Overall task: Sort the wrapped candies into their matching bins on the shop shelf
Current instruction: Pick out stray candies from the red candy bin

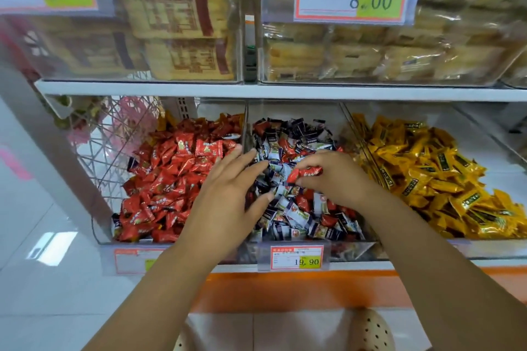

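shop shelf (pixel 285 91), middle bin (pixel 296 236): right hand (pixel 336 177) fingers pinch red candy (pixel 303 174), left hand (pixel 228 194) fingers spread, released

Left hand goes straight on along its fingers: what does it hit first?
Probably the blue-and-white candies heaped deeper in the middle bin. The left hand is also close to the clear divider, so depth is unclear.

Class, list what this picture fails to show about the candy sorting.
Head view only:
Left price tag: the left forearm covers its number.
Red candy pinched by the right hand: print too small and blurred.
Yellow candies: pile cut off by the right edge.
Candies beneath the left hand: hidden by it.
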Demonstrator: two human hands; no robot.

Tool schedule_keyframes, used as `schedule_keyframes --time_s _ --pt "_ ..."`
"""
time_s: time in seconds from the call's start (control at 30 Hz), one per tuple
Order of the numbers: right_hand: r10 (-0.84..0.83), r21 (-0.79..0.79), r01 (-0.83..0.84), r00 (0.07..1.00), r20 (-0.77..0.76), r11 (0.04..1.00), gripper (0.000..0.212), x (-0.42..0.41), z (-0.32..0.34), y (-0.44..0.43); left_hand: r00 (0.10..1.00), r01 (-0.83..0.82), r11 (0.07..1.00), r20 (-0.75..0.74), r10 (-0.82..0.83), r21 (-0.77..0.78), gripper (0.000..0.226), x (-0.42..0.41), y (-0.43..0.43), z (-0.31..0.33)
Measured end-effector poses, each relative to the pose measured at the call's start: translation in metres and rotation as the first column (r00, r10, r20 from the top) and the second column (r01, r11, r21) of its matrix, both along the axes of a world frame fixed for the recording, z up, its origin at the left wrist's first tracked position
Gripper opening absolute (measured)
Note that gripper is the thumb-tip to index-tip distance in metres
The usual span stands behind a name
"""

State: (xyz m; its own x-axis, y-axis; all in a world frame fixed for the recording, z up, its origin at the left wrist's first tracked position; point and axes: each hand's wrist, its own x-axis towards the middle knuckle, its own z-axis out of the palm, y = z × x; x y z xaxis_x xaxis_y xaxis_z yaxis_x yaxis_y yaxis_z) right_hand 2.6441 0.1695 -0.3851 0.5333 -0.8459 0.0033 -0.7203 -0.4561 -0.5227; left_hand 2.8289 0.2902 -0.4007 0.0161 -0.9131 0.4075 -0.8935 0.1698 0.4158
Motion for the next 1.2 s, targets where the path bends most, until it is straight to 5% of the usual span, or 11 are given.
schedule_keyframes --time_s 0.17,0.3,0.6,0.77,0.93,1.07,1.2 --pt "-0.090 0.302 -0.008 0.946 0.311 0.953 0.033 0.005 0.019 0.014 0.998 -0.049 0.992 0.038 0.053 -0.115 0.061 -0.003 -0.001 0.006" --pt "-0.016 0.394 -0.145 0.925 0.379 0.907 0.016 0.014 0.028 0.026 0.982 -0.054 0.993 -0.185 0.033 -0.109 0.055 -0.007 0.001 0.009" --pt "0.044 0.398 -0.240 0.896 0.442 0.886 0.013 0.054 0.040 0.038 0.872 -0.150 0.985 -0.481 0.091 -0.086 0.021 0.021 0.013 0.024" --pt "-0.017 0.212 -0.112 0.849 0.528 0.971 0.017 0.099 0.036 0.028 0.846 -0.429 0.887 -0.419 0.329 -0.170 0.018 0.072 0.018 0.025" --pt "0.258 -0.240 -0.205 0.941 0.219 0.949 0.041 0.156 0.027 0.015 0.853 -0.488 0.860 -0.288 0.435 -0.146 0.029 0.106 0.012 0.012" --pt "0.295 -0.249 -0.407 0.873 -0.388 0.879 0.065 0.173 0.015 0.011 0.949 -0.308 0.950 -0.054 0.311 0.059 0.058 0.100 0.006 -0.009" --pt "0.245 -0.134 -0.387 0.778 -0.579 0.912 0.064 0.185 0.011 0.012 0.931 -0.362 0.919 0.103 0.350 0.157 0.063 0.098 0.004 -0.018"
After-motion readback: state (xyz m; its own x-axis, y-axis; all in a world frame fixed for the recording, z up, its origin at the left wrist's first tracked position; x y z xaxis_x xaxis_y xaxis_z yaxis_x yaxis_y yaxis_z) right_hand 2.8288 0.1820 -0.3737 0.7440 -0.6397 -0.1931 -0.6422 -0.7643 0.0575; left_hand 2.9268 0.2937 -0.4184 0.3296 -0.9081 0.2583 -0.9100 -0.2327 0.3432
